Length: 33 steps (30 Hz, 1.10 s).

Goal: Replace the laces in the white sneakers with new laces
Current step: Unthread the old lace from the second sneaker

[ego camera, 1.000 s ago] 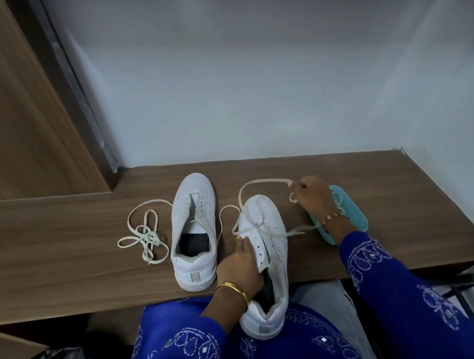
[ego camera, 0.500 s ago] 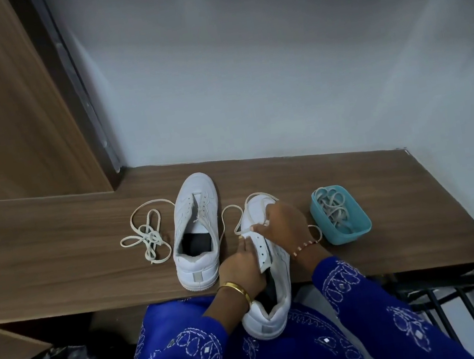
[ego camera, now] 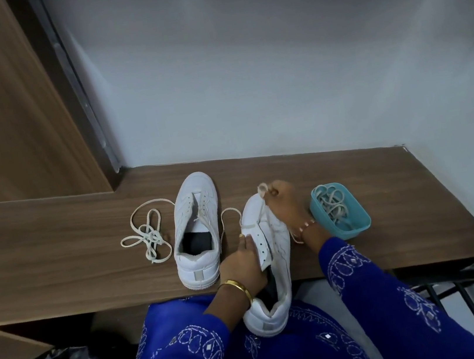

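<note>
Being steadied by the left hand [ego camera: 244,266] gripping its side, the sneaker [ego camera: 267,254] is lying half off the table [ego camera: 58,267] edge, long axis toe-away, heel toward the lap. A lace [ego camera: 262,189] is being pinched by the right hand [ego camera: 284,207] at the toe, nearer the eyelets.

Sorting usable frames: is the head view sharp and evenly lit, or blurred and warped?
Head view: dim, cool, even light, no glare; wide-angle bending curves the desk edge; both sneakers stay sharp, the right hand only slightly soft.
</note>
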Each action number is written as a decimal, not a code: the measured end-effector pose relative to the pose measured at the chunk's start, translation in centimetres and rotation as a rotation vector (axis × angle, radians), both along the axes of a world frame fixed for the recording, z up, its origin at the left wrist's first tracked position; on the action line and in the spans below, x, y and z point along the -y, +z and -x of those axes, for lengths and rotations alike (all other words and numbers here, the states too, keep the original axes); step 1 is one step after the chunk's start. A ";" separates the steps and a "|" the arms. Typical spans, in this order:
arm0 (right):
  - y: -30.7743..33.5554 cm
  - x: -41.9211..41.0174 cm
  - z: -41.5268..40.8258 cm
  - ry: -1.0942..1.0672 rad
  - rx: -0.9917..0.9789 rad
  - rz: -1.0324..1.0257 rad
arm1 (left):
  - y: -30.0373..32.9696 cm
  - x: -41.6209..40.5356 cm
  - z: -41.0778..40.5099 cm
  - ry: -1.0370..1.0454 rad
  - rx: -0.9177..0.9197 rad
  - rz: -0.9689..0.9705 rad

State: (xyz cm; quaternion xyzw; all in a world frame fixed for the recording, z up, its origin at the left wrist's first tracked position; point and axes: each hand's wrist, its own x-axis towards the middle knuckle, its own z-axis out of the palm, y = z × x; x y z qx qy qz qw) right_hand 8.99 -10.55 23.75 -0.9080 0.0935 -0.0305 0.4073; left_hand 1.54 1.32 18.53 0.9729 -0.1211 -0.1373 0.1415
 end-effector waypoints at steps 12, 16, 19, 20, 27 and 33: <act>1.6 -1.0 -1.1 -0.121 0.098 -0.595 | -0.8 -1.5 -0.4 0.003 0.003 -0.003; 1.4 0.4 -1.4 -0.120 0.118 -0.428 | -0.7 -1.0 -0.2 0.017 0.013 -0.009; 0.5 1.6 -1.3 -0.109 0.053 -0.416 | -0.4 -0.3 0.0 0.038 0.024 -0.026; 0.2 2.0 -1.1 -0.104 0.022 -0.368 | -0.4 -0.1 0.1 0.042 0.031 -0.033; -2.1 2.5 2.7 0.117 -0.009 0.085 | -0.4 0.1 0.1 0.056 0.036 -0.020; -3.1 0.9 3.6 0.196 0.122 0.285 | -0.4 0.1 0.1 0.055 0.026 -0.013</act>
